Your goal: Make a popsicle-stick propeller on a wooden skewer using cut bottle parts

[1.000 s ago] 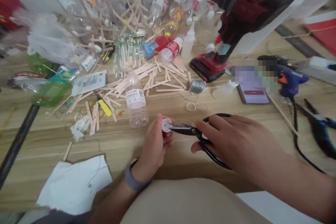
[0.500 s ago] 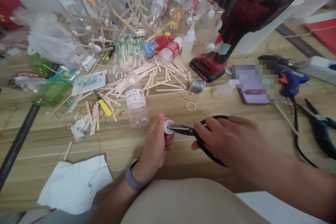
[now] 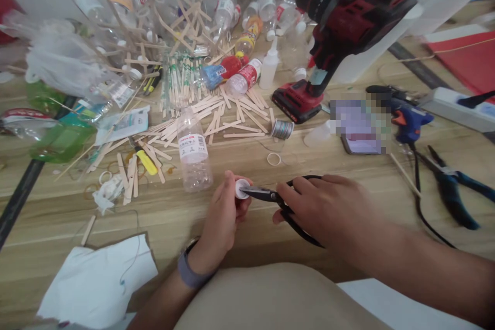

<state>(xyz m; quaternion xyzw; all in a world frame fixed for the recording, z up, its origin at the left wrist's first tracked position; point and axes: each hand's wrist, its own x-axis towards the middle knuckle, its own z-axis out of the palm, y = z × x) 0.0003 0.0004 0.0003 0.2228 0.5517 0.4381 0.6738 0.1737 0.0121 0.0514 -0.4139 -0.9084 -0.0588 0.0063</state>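
Between the fingers of my left hand (image 3: 224, 211) is a white bottle cap (image 3: 242, 183), its hollow side facing right and up. My right hand (image 3: 325, 206) is closed round the black handles of a pair of scissors (image 3: 266, 195). The blades are together and their tip is inside the cap, touching its inner face; whether it has gone through I cannot tell. Just left of the cap, a clear plastic bottle (image 3: 195, 157) without a cap stands upright on the wooden table.
Behind lie scattered wooden sticks (image 3: 243, 126), a wire spool (image 3: 282, 129) and a red cordless drill (image 3: 297, 100). To the right are a phone (image 3: 361, 139), a glue gun (image 3: 410, 119) and pliers (image 3: 450, 185). White paper (image 3: 96, 278) lies front left; several bottles crowd the back.
The whole view has shifted slightly, so things appear further left. Both hands keep their hold, and the scissors' tip stays in the cap.
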